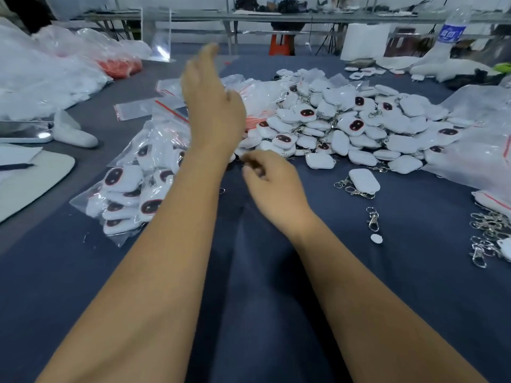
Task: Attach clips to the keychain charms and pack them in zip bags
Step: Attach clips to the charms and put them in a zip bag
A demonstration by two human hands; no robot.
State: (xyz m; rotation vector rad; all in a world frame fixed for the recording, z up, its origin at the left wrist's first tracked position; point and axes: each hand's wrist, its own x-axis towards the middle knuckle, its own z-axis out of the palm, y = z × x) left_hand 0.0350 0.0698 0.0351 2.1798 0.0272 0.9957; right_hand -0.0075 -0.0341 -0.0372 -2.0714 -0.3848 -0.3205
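Note:
My left hand [210, 100] is raised over the table with its fingers straight and blurred, holding nothing that I can see. Just below and right of it, my right hand [269, 179] hovers with fingers curled, fingertips pinching something small and dark that I cannot make out. Behind both lies a big heap of white keychain charms [359, 128], some showing dark oval faces. One charm with a clip attached [363, 182] lies apart. A loose metal clip [372, 218] lies to the right. Empty zip bags [143, 106] with red seals lie at the left.
A clear bag filled with packed charms [130, 194] lies left of my arms. More metal clips [489, 233] pile at the right edge. White plastic bags [41, 70] fill the far left, a water bottle [453, 26] stands far right. Blue cloth [276, 299] covers the table.

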